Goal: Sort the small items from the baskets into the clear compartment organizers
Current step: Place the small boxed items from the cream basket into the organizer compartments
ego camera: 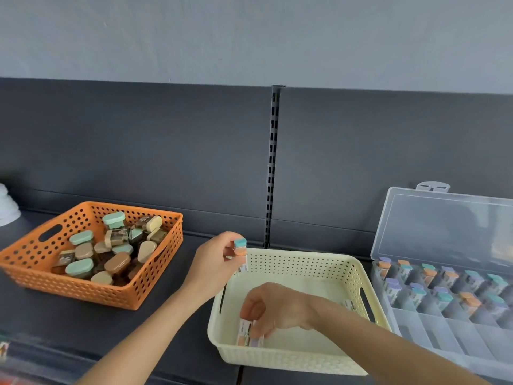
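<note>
Down at the near edge of the bench [83,323], the right hand [277,307] is deep in the cream basket [305,255], fingers curled and pinching a couple of small pieces [248,333] at the basket's near-left corner. They're touching the basket floor, or just off it, hard to tell which. One loose piece [348,304] lies against the basket's right wall. Up above the far-left corner of that same basket, the left hand [213,259] grips a little stack of capped pieces [240,247], teal cap on top, orange under it, clear of the rim.

Toward the bench's left edge sits the orange basket [27,262], heaped with chunky pieces [116,254] in mint, tan and brown. At the right edge, just beside the cream basket, the clear organizer [433,337] has its lid [444,223] standing open. Its far compartments hold sorted pieces [449,276] with orange, teal and purple caps.
</note>
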A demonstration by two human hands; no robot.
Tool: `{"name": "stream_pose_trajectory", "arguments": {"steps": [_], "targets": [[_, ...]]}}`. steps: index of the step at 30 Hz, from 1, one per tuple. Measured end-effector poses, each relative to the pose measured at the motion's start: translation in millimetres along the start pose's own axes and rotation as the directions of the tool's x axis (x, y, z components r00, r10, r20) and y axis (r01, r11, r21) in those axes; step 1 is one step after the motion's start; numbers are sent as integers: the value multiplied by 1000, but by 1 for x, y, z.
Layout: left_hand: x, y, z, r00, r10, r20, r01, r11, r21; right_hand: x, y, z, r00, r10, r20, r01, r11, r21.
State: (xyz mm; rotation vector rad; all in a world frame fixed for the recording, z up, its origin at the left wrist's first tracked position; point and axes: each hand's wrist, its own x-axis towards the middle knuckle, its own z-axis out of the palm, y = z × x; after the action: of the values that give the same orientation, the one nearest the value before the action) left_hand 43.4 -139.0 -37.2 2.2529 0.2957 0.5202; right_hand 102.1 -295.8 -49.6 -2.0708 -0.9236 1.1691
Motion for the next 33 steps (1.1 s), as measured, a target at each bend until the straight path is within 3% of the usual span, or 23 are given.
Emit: {"name": "stream_pose_trajectory", "arguments": {"steps": [5, 8, 14, 21, 27, 33], "targets": [[-2, -2, -3, 1000, -20, -3, 20, 1000, -1, -1, 3, 4, 999, -14, -45, 18, 996, 91], [-4, -3, -4, 1000, -6, 12, 6, 1000, 5, -6, 5, -4, 987, -26, -156, 39, 996, 82], [-8, 3, 7, 984, 73, 160, -85, 994, 67, -25, 23, -39, 858, -202, -472, 45, 946, -322], [-5, 13, 43, 899, 128, 418, -245, 940, 239, -31, 43, -41, 858, -260, -444, -26, 840, -542], [0, 8, 52, 896, 102, 431, -226, 943, 246, -33, 46, -44, 892, -207, -403, -74, 811, -580], [1, 6, 51, 890, 78, 449, -204, 949, 239, -31, 51, -44, 890, -185, -416, -59, 859, -508]]}}
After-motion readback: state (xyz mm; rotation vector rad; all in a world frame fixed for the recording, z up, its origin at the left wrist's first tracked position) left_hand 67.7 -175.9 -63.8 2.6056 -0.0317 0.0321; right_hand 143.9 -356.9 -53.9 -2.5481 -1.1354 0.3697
